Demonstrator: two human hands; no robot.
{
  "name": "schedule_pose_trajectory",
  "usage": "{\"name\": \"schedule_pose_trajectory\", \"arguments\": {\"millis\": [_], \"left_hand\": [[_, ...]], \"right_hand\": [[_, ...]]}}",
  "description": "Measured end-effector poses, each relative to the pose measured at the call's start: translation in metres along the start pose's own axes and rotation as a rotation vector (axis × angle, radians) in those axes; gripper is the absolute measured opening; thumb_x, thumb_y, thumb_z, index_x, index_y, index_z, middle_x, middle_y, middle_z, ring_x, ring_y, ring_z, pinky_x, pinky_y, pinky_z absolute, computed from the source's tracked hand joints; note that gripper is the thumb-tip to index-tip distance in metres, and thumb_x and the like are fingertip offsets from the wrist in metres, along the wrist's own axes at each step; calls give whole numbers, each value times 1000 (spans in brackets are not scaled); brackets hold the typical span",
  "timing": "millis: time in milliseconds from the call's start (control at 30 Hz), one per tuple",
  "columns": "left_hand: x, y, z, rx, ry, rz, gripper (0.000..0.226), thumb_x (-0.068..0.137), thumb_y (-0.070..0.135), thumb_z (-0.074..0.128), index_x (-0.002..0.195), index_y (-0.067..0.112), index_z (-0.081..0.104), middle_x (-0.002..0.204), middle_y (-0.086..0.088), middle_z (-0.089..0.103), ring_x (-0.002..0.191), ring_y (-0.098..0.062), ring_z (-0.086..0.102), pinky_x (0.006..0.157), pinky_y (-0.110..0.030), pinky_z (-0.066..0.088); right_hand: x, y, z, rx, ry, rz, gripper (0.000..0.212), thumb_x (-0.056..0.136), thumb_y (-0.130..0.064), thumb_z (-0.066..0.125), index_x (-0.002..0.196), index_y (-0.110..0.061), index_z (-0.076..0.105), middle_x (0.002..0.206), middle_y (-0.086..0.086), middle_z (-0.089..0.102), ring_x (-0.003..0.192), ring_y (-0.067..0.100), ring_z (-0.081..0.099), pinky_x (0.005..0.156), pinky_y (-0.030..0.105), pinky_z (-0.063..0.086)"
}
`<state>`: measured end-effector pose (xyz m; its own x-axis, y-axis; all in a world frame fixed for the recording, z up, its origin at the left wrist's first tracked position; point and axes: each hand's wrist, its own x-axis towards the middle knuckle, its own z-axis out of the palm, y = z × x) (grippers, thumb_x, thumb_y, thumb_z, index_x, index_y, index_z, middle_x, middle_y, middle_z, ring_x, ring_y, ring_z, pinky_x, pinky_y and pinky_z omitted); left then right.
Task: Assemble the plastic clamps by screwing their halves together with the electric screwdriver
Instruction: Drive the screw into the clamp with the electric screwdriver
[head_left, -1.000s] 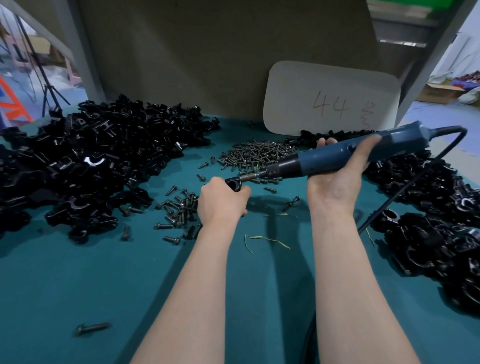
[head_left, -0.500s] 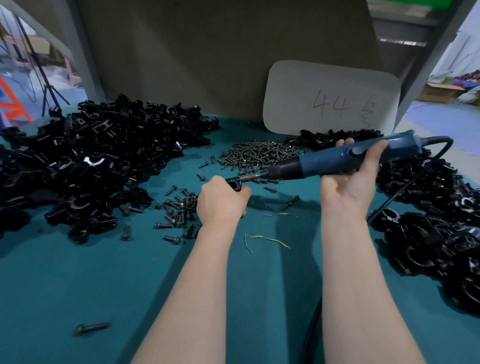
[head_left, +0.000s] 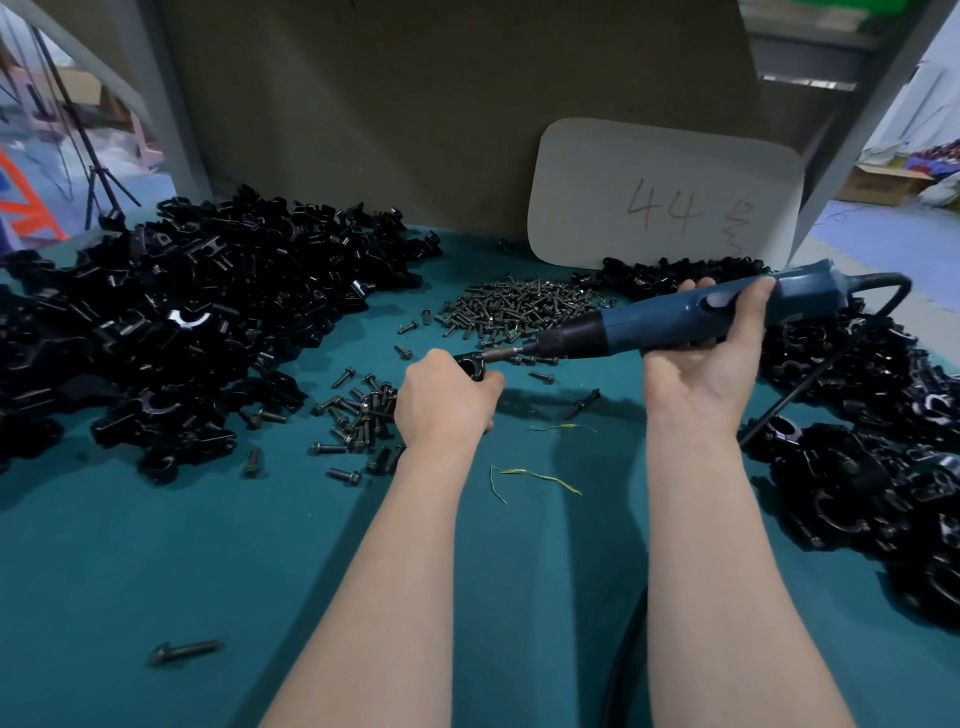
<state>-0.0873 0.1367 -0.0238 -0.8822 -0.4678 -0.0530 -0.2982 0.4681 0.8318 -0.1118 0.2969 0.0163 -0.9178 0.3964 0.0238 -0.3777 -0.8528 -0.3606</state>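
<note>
Screwdriver shifted right slightly, right hand gripping it, left hand fisted, mostly hiding clamp.

A factory assembly bench on an open workshop floor.

Black plastic clamp parts lie heaped on a green-covered table, with a pile of loose screws and a corded electric screwdriver among them. A hand-numbered card leans at the back, and a cardboard box sits on the floor beyond.
</note>
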Motion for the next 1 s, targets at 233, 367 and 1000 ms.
{"name": "schedule_pose_trajectory", "arguments": {"millis": [233,367,1000], "left_hand": [[0,-1,0,5,-5,0,20,86,29,60,75,12,59,59,-3,69,57,-12,68,49,-20,44],[0,-1,0,-29,4,-3,19,87,27,61,76,11,60,60,-5,70,59,-14,69,51,-21,47],[3,-5,6,45,84,113,23,88,28,58,90,6,60,78,-12,70,75,-26,70,69,-39,57]], "right_hand": [[2,-1,-1,-60,-25,-17,56,92,-28,62,142,-16,42,108,7,58,96,20,60,103,37,45],[3,5,-3,-225,-21,-56,46,96,-31,55,136,-10,45,118,11,62,109,21,62,97,34,50],[1,17,1,-235,152,-177,20,95,-17,58,103,-10,41,95,5,52,50,2,63,60,19,54]]}}
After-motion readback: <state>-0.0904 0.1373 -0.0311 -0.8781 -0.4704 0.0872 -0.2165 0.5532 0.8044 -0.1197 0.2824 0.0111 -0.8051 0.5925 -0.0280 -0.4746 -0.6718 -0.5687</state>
